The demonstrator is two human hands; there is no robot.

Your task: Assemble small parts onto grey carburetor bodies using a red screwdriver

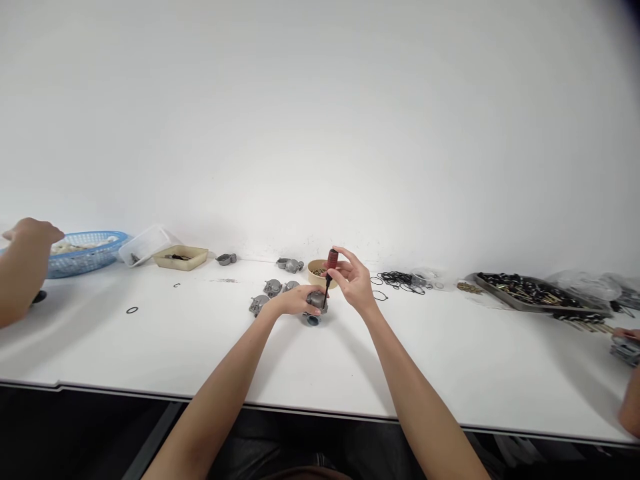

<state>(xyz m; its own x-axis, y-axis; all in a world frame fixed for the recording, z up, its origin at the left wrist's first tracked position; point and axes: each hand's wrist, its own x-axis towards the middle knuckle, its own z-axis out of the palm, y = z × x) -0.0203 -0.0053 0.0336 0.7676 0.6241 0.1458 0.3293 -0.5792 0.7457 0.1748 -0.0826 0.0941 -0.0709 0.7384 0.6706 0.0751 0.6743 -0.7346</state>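
My left hand [299,300] is closed around a grey metal carburetor [316,304] and steadies it on the white table. Its round bore [313,321] faces me. In my right hand [354,277] is a screwdriver with a red handle [333,259], held nearly upright between thumb and fingers. The dark shaft [327,291] points down at the near right side of the carburetor; its tip is too small to make out. Several more carburetors [273,287] stand just left of my left hand. Behind my hands sits a round tan bowl [316,268] of small brass-coloured parts.
A blue basket [90,265], a tilted clear tub [145,245] and a cream tray [181,259] stand left. Black rubber rings [397,280] and a dark tray of parts [530,293] lie right. Other people's hands [33,233] show at both edges.
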